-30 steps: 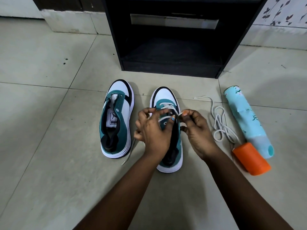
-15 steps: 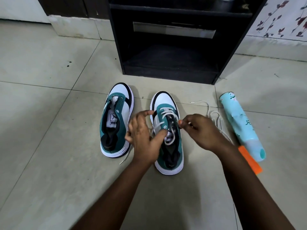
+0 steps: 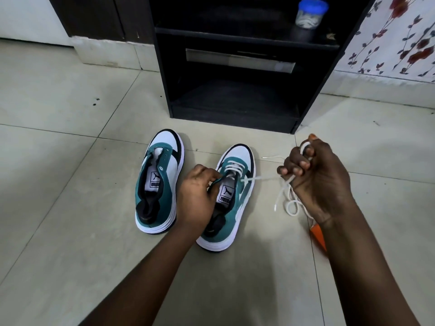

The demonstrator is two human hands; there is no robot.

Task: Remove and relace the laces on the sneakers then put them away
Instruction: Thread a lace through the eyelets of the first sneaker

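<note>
Lace (image 3: 263, 178) taut from sneaker (image 3: 231, 196) to right hand's (image 3: 315, 177) grip.

floor: pale tiles (image 3: 70, 255) | furniture: black open cabinet (image 3: 235, 95) | wall: floral covering (image 3: 395, 38)

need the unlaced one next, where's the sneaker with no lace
In the head view the unlaced sneaker stands on the floor left of the laced sneaker, just beyond the left hand.

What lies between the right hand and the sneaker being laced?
In the head view, only the white lace spans from the sneaker to the right hand, over bare floor.
</note>
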